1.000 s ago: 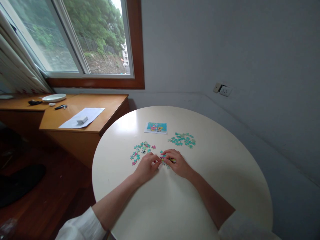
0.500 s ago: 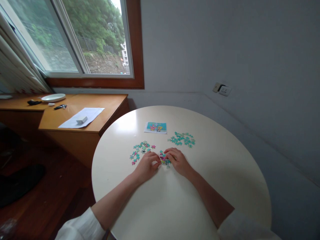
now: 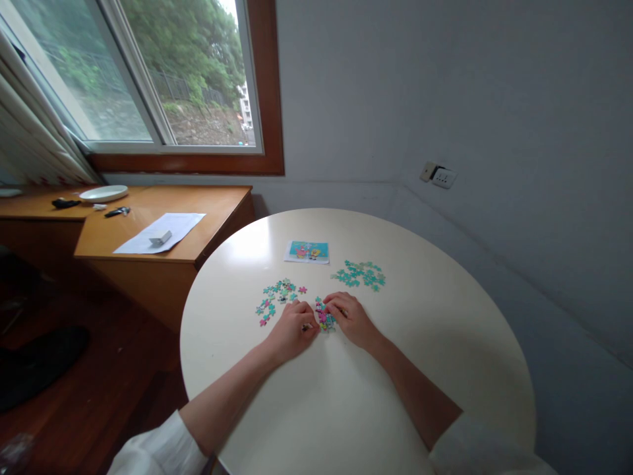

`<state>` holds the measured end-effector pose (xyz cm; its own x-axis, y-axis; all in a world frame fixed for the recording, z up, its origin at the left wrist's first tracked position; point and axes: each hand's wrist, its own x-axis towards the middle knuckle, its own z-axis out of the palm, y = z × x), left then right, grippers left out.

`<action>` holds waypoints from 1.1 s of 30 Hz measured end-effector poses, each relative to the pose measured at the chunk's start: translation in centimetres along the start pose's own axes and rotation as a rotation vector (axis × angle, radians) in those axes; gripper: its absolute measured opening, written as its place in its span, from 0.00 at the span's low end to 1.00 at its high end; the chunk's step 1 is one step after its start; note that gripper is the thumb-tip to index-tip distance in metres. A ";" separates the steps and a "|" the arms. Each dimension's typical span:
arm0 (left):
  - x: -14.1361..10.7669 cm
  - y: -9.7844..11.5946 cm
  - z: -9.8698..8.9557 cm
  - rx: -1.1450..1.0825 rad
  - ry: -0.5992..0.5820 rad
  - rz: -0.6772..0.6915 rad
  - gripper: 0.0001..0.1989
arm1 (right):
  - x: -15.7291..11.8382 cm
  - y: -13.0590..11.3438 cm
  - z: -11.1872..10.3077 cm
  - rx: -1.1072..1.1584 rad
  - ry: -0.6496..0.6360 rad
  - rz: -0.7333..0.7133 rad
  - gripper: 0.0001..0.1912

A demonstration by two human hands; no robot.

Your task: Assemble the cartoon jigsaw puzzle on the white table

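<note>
Several joined puzzle pieces (image 3: pixel 325 318), pink, teal and yellow-green, lie on the round white table between my hands. My left hand (image 3: pixel 297 327) is at their left edge, its fingers curled in a pinch; a small dark bit shows by the fingertips, too small to make out. From the right, my right hand (image 3: pixel 350 318) touches the joined pieces with thumb and fingers pressed together; whatever is between them is hidden. Loose mixed pieces (image 3: pixel 283 290) lie beyond my left hand. Teal pieces (image 3: pixel 360 274) are spread beyond my right hand. Farther back lies a picture card (image 3: pixel 309 252).
The round table (image 3: pixel 326 409) stands by the wall. To the left is a wooden desk (image 3: pixel 212 218) with a paper sheet (image 3: pixel 182 224), a small white box (image 3: pixel 160 237), a white plate (image 3: pixel 103 193) and dark small items. A socket (image 3: pixel 444 177) is on the wall.
The fingers of my left hand have shifted slightly, and a small dark bit now shows by them. More of the joined pieces is visible. My right hand has hardly moved.
</note>
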<state>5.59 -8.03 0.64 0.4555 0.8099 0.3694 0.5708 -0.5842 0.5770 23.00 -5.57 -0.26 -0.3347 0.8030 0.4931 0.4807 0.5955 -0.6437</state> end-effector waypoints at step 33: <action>-0.1 -0.2 0.5 0.015 0.016 -0.018 0.07 | 0.0 0.1 0.2 -0.019 -0.018 -0.002 0.11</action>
<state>5.79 -8.05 0.14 0.4343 0.8210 0.3706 0.5892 -0.5701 0.5725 22.93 -5.52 -0.48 -0.3500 0.8021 0.4839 0.4955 0.5969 -0.6310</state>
